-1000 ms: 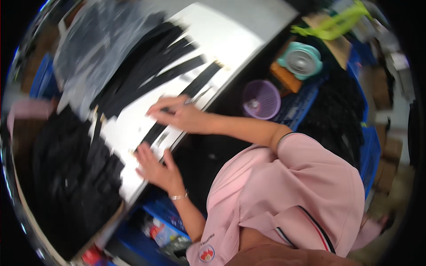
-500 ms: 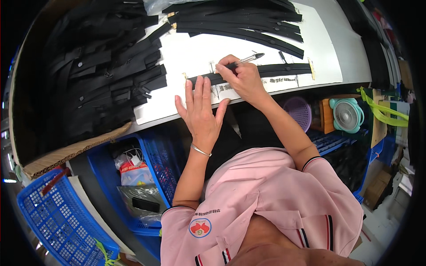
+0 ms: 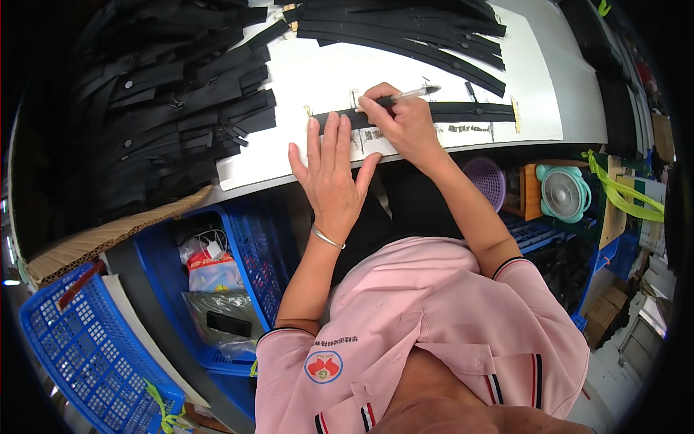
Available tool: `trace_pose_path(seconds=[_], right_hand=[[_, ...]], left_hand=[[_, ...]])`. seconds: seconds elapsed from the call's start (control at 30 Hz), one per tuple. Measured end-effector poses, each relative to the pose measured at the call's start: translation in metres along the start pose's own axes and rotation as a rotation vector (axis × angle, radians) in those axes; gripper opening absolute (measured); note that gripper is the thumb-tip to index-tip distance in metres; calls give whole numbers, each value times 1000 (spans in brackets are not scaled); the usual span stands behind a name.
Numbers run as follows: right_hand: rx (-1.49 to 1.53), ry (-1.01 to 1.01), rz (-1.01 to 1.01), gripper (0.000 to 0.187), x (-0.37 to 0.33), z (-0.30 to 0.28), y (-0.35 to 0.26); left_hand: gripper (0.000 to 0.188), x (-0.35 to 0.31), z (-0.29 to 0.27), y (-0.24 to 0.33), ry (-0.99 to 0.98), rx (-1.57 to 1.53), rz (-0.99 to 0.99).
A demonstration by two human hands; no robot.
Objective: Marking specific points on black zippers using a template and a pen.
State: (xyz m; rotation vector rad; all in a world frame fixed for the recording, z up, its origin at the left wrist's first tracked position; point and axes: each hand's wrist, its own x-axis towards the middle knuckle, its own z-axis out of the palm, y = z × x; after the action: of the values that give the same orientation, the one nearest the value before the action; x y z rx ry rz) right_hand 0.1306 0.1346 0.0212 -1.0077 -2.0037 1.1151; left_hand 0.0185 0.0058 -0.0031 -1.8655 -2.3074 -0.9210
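A long black strip that looks like a zipper [image 3: 452,112] lies across a white board [image 3: 289,155], with a small slider-like bump toward its right end. My left hand [image 3: 334,173] rests flat, its fingertips pressing on the strip's left end and the fingers stretched out. In my right hand [image 3: 405,126] a pen [image 3: 416,94] with a clear barrel and black grip is pinched, its cap end pointing right. The pen's tip is by the strip's upper edge, just right of my left fingertips, where dark marks show on the board. Whether the tip touches the strip I cannot tell.
Several more black strips [image 3: 405,43] lie at the board's far side. A large heap of them [image 3: 166,108] fills a cardboard box [image 3: 123,231] at left. Below the table are blue baskets [image 3: 101,347], a purple basket [image 3: 484,184] and a turquoise fan [image 3: 565,193].
The whole view has shifted slightly, with the board appearing a bit up and to the right. Both hands keep their places on the strip, and the pen lies a little flatter.
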Motion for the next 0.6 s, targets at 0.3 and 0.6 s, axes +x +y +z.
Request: trace_pose_path(seconds=[0.3, 0.6], right_hand=[[-86, -49, -156, 17, -2, -5, 6], [263, 99, -21, 14, -15, -36, 2]], left_hand=[[70, 2, -1, 3, -17, 18, 3], [71, 0, 1, 0, -35, 36, 8]])
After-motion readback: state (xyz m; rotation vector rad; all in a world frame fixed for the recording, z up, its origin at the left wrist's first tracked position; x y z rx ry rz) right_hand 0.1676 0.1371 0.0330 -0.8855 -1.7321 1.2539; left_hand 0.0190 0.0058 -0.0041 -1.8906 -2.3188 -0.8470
